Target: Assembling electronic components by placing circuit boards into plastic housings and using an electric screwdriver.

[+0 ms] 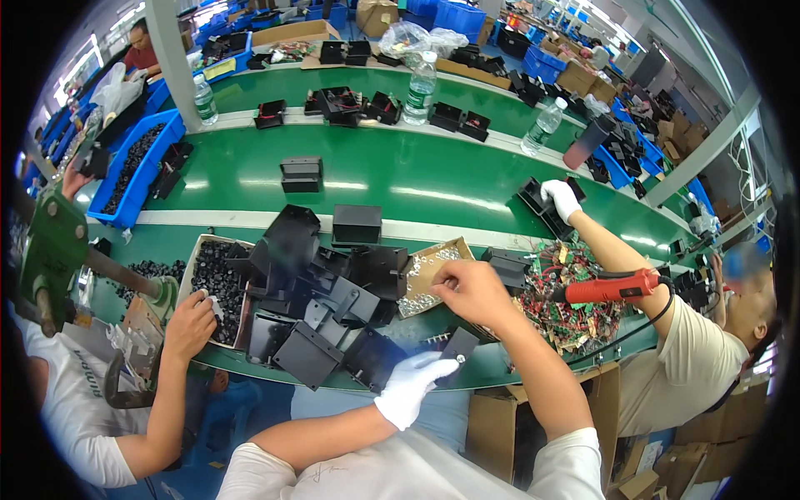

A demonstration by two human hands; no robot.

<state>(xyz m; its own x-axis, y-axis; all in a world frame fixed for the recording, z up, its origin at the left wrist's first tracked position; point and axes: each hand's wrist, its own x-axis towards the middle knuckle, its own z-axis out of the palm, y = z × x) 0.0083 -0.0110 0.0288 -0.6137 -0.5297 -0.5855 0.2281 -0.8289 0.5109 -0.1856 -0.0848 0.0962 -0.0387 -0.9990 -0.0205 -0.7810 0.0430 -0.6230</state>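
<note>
My left hand (pixel 411 385), in a white glove, grips a black plastic case part (pixel 462 343) near the table's front edge. A small shiny round piece (pixel 460 358) shows at the glove's fingertip. My bare right hand (pixel 475 292) is over the right side of a shallow cardboard tray (pixel 427 260) of small silvery metal parts. Its fingers are pinched together, and whatever they hold is too small to make out. To the left of the tray lies a heap of black plastic cases (pixel 308 353), some stacked at a tilt.
At left, a co-worker's hand (pixel 190 327) is by a box of small black parts (pixel 218 258), beside a green press (pixel 58 242). At right, another's gloved hand (pixel 562 198) touches a black case. A red-handled tool (pixel 612 287) lies over wired circuit boards (pixel 567 321). Bottles (pixel 421 87) stand beyond the green conveyor (pixel 242 167).
</note>
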